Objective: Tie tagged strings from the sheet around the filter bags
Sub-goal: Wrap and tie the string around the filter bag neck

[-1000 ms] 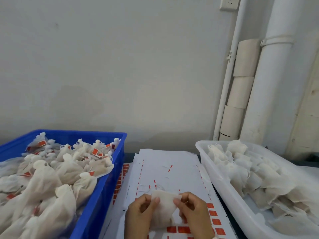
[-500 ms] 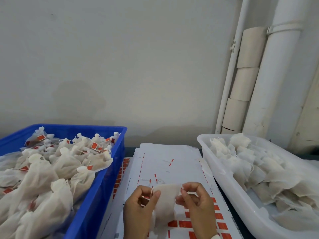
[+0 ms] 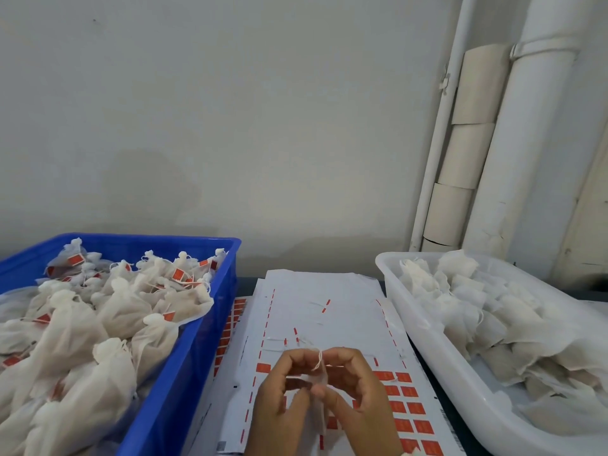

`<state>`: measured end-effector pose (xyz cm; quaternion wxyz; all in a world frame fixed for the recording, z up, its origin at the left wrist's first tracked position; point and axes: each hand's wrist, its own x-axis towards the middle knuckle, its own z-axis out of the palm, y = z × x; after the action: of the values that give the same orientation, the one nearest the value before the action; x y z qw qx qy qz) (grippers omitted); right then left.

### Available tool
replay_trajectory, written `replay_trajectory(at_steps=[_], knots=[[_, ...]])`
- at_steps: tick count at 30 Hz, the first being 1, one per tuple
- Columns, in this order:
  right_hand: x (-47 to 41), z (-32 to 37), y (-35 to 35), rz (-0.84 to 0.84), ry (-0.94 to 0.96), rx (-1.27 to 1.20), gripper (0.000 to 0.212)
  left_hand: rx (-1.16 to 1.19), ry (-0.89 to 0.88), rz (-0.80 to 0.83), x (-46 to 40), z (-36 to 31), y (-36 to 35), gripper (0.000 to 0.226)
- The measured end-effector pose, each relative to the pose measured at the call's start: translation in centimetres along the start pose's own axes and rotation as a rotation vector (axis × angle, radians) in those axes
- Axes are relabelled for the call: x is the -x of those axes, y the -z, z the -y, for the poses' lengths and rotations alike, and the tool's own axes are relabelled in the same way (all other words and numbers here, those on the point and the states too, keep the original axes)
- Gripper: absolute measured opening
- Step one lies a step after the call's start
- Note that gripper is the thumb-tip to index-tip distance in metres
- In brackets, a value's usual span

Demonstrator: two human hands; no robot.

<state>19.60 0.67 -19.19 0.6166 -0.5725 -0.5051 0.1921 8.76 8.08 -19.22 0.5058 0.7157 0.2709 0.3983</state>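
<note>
Low in the middle, my left hand (image 3: 279,399) and my right hand (image 3: 353,386) meet over the white sheet (image 3: 325,311) of red tags. Between their curled fingers they pinch a thin white filter bag (image 3: 317,406), gathered narrow and hanging down. A white string (image 3: 318,360) loops at the bag's top between both hands' fingertips. Rows of red tags (image 3: 406,406) show on the sheet to the right of my hands.
A blue crate (image 3: 210,330) on the left is heaped with tied bags carrying red tags. On the right, a white tub (image 3: 424,343) holds loose, untied filter bags. White pipes (image 3: 533,143) and paper rolls stand against the wall behind.
The flat, spread bag has been gathered into a narrow bunch. My hands have drawn closer together, and a string now loops at the bag's top.
</note>
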Motion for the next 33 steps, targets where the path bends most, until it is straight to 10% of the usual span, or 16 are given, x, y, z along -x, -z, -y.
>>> replay_trajectory(at_steps=[9,19,23,33], knots=[[0.0,-0.3,-0.5,-0.147,-0.002,0.134,0.011,-0.267,-0.29,-0.019,0.0,-0.6,0.0,0.036],[-0.4,-0.2,-0.2,-0.183,-0.013,0.104,0.013,-0.153,-0.037,-0.174,-1.0,-0.4,0.1,0.059],[-0.5,0.4,-0.1,-0.237,0.111,0.109,0.004,0.017,0.086,-0.001,-0.7,-0.2,-0.1,0.013],[-0.6,0.1,0.4,-0.229,-0.067,0.108,0.013,-0.014,0.075,-0.064,-0.8,-0.5,0.5,0.006]])
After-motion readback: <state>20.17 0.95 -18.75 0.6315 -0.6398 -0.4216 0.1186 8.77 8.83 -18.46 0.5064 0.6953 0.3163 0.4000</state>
